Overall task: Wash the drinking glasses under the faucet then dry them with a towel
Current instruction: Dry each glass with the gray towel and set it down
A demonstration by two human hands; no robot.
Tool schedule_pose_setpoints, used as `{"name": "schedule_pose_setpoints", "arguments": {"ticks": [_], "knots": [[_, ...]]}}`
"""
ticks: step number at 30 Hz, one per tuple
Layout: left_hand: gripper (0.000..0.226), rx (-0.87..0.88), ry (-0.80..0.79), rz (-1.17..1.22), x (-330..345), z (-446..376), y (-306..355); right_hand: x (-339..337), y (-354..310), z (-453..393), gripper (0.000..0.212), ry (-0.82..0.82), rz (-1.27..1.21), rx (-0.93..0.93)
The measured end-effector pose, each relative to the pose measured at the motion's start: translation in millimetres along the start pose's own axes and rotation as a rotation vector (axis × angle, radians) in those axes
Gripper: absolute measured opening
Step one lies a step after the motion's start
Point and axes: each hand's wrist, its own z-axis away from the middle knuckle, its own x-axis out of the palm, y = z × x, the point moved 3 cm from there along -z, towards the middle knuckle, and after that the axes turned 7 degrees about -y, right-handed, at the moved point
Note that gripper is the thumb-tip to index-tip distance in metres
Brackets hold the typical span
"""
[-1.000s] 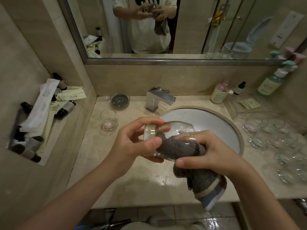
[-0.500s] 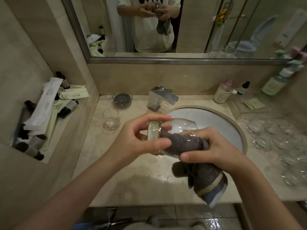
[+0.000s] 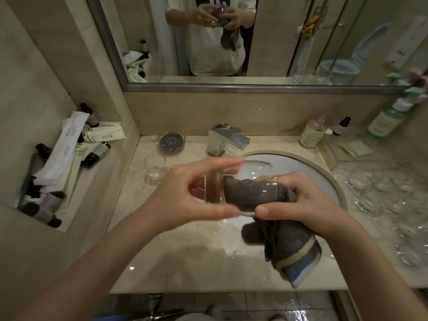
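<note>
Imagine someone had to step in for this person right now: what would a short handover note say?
Left hand: grips the base end of the drinking glass, held on its side above the counter, at the sink edge.
Right hand: grips the grey towel, part of it stuffed inside the glass, the rest hanging down.
Faucet: no water seen running.
Done: this glass looks washed; drying is under way. One glass stands upright left of the faucet.
Left: finish wiping, set it down. A cluster of glasses sits on the right; whether washed or not, cannot tell.
</note>
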Motion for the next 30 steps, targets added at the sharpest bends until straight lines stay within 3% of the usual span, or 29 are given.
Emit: {"name": "schedule_pose_setpoints", "arguments": {"ticks": [2, 3, 7, 10, 15, 17, 20, 24, 30], "knots": [[0.07, 0.104, -0.017, -0.264, -1.6, 1.0, 0.7, 0.2, 6.6, 1.3, 0.014, -0.004, -0.096, 0.025], [0.069, 0.07, -0.017, -0.237, -2.9, 1.0, -0.1, 1.5, 8.8, 1.2, 0.014, -0.015, -0.111, 0.029], [0.065, -0.144, -0.045, 0.192, -4.5, -1.0, -1.3, 7.2, 0.1, 0.6, 0.018, -0.075, 0.039, -0.039], [0.061, -0.19, -0.065, 0.303, -4.4, -2.3, -1.5, 5.0, -8.5, -0.8, 0.017, -0.117, 0.171, -0.083], [0.065, -0.2, -0.132, 0.041, -8.5, -8.7, 1.0, -2.5, 0.1, -2.7, 0.027, -0.08, 0.02, 0.022], [0.067, -0.235, -0.213, -0.075, -12.9, -13.4, 2.7, -2.5, 0.1, -3.4, 0.027, -0.09, 0.159, 0.007], [0.076, -0.314, -0.402, -0.155, -15.0, -23.6, 3.2, 4.9, -2.1, -8.5, 0.029, -0.176, 0.56, -0.034], [0.092, -0.404, -0.639, -0.267, -8.6, -34.1, -2.2, 16.8, 3.8, -15.4, 0.032, -0.237, 0.625, -0.033], [0.079, -0.411, -0.596, -0.156, -8.8, -33.4, -23.2, 15.9, 12.6, -19.8, 0.029, -0.195, 0.515, 0.013]]}}
